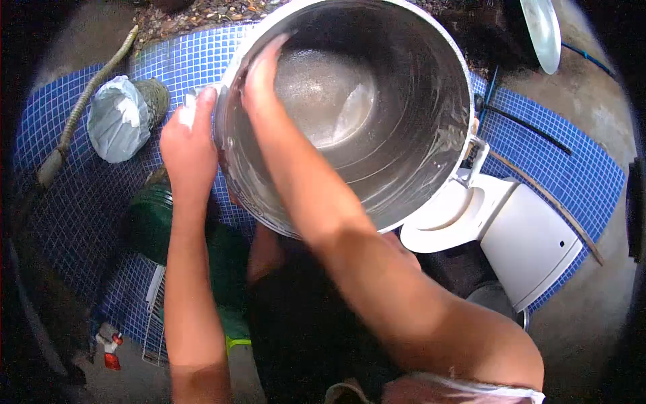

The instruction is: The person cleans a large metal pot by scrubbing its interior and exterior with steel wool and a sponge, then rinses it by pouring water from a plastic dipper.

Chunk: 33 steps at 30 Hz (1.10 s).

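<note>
A large metal pot point(323, 97) is tipped so that its open mouth faces me. Whitish streaks and smears mark its inner wall, and a bright patch shines on its bottom. My left hand point(190, 135) is closed at the pot's left side, around what looks like its metal side handle point(190, 108). My right hand point(261, 74) reaches into the pot and presses against the left inner wall. Its fingers are blurred and partly hidden, so I cannot tell whether anything is in them. A second handle point(479, 160) sticks out at the pot's right side.
A white toilet point(531, 242) stands at the right on blue tiles point(579, 145). At the left are a bag-lined basket point(118, 121), a ridged hose point(91, 94) and a dark green container point(153, 215). A wire rack point(155, 316) lies below. Pebbles point(208, 13) border the top.
</note>
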Available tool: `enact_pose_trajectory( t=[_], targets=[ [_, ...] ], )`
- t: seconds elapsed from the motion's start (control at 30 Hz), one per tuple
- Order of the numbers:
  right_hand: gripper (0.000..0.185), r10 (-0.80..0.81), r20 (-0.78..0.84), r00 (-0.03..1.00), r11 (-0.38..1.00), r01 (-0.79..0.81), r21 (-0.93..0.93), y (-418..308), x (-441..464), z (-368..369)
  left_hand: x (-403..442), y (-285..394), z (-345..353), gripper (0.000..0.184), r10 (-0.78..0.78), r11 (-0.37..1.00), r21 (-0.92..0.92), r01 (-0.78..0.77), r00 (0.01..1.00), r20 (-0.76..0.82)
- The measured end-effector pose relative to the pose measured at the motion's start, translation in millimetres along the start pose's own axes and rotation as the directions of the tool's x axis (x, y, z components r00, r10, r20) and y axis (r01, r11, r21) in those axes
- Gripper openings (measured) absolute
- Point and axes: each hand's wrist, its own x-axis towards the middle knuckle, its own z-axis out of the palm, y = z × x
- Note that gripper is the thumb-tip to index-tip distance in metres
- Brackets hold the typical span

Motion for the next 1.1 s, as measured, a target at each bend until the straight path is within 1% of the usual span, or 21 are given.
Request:
enact_pose_trajectory(
  t=[0.1, 0.17, 0.2, 0.23, 0.27, 0.3, 0.4, 0.47, 0.53, 0.57, 0.6, 0.63, 0.67, 0.73, 0.77, 0.8, 0.87, 0.93, 0.97, 1.03, 1.1],
  targets=[
    [0.067, 0.147, 0.144, 0.978, 0.936, -0.091, -0.339, 92.9, -52.3, -67.0, 0.8, -0.8, 1.0, 0.046, 0.084, 0.996, -0.016, -0.084, 0.996, -0.011],
    [0.067, 0.263, 0.018, 0.965, 0.863, -0.227, -0.451, 146.9, -64.8, -156.8, -3.2, 0.5, 3.1, 0.048, 0.081, 0.996, -0.036, -0.081, 0.997, 0.001],
    [0.067, 0.29, -0.088, 0.953, 0.89, -0.302, -0.34, 204.1, -54.7, -199.7, -1.4, -1.0, 2.6, 0.05, 0.082, 0.996, -0.042, -0.082, 0.997, -0.005],
    [0.066, 0.332, -0.164, 0.929, 0.943, -0.324, 0.073, 234.2, -38.3, -241.4, -1.9, -1.2, 2.4, 0.05, 0.079, 0.997, -0.027, -0.079, 0.997, -0.013],
    [0.066, 0.371, -0.165, 0.914, 0.772, -0.205, 0.602, 264.1, -19.8, -266.4, -3.4, -1.1, 2.5, 0.05, 0.05, 0.999, 0.014, -0.049, 0.998, -0.024],
    [0.066, 0.375, -0.164, 0.912, 0.627, -0.119, 0.77, 276.0, -7.5, -275.6, -3.9, -2.1, 3.9, 0.05, 0.023, 0.998, 0.054, -0.021, 0.999, -0.033],
    [0.065, 0.37, -0.245, 0.896, 0.81, -0.182, 0.558, 281.3, -4.7, -267.6, -5.0, -6.1, 6.2, 0.05, 0.013, 0.999, 0.034, -0.012, 0.999, -0.047],
    [0.076, 0.187, -0.364, 0.912, 0.976, -0.213, -0.032, 227.5, 4.4, -91.2, -4.6, -6.9, 5.8, 0.049, 0.025, 1.0, 0.01, -0.024, 0.995, -0.092],
    [0.089, -0.139, -0.388, 0.911, 0.894, -0.053, -0.446, 136.6, 3.4, 44.4, -5.5, -4.1, 6.1, 0.043, 0.003, 1.0, 0.026, -0.002, 0.999, -0.039],
    [0.096, 0.281, -0.388, 0.878, 0.96, -0.246, 0.137, 27.6, 42.0, 45.6, -6.9, 2.4, 6.7, 0.042, -0.024, 0.999, -0.036, 0.023, 0.999, -0.033],
    [0.091, 0.353, -0.322, 0.879, 0.83, -0.135, 0.541, -31.9, 53.4, 30.2, -7.6, 0.8, 5.5, 0.042, -0.017, 0.999, -0.027, 0.016, 1.0, -0.022],
    [0.086, 0.312, -0.203, 0.928, 0.513, 0.015, 0.858, -69.2, 55.6, -5.7, -9.2, -5.0, 3.7, 0.042, -0.061, 0.998, -0.03, 0.06, 0.998, -0.026],
    [0.081, 0.231, -0.091, 0.969, 0.186, 0.048, 0.981, -112.5, 55.1, -48.8, -11.9, -7.9, 1.3, 0.042, -0.101, 0.994, -0.042, 0.099, 0.994, -0.045],
    [0.071, 0.168, -0.074, 0.983, -0.083, 0.089, 0.993, -168.0, 58.6, -92.5, -26.4, -20.2, -0.3, 0.043, -0.045, 0.999, 0.021, 0.048, 0.989, -0.143],
    [0.036, 0.274, -0.253, 0.928, -0.263, 0.325, 0.908, -176.2, 74.2, -80.0, -50.6, -33.1, 4.9, 0.036, -0.035, 0.998, 0.039, 0.043, 0.984, -0.175],
    [0.107, 0.053, -0.239, 0.97, 0.092, 0.233, 0.968, -164.9, 66.0, -51.7, -74.7, -45.8, 9.8, 0.032, -0.026, 0.998, 0.057, 0.038, 0.978, -0.207],
    [0.108, 0.033, -0.261, 0.965, 0.588, 0.193, 0.786, -184.4, 4.9, -19.1, -133.7, -65.4, 22.7, 0.04, -0.106, 0.994, -0.026, 0.103, 0.964, -0.246],
    [0.087, -0.212, -0.192, 0.958, 0.945, 0.251, 0.212, -99.3, 4.5, 36.4, -218.3, -69.0, 57.4, 0.062, -0.528, 0.756, -0.433, 0.491, 0.848, 0.039],
    [0.078, 0.034, -0.017, 0.999, 0.918, -0.024, 0.396, -99.4, -40.7, 26.9, -256.8, -73.9, 68.1, 0.074, -0.647, 0.573, -0.526, 0.628, 0.741, 0.18],
    [0.077, -0.174, 0.215, 0.961, 0.985, 0.17, 0.04, -58.1, -97.7, 10.1, -286.1, -95.4, 61.0, 0.074, -0.48, 0.78, -0.344, 0.523, 0.852, 0.209],
    [0.077, -0.097, 0.432, 0.897, 0.979, 0.165, -0.121, -6.0, -139.1, -13.4, -257.2, -90.4, 42.1, 0.059, -0.422, 0.871, -0.288, 0.398, 0.906, -0.021]
  ],
)
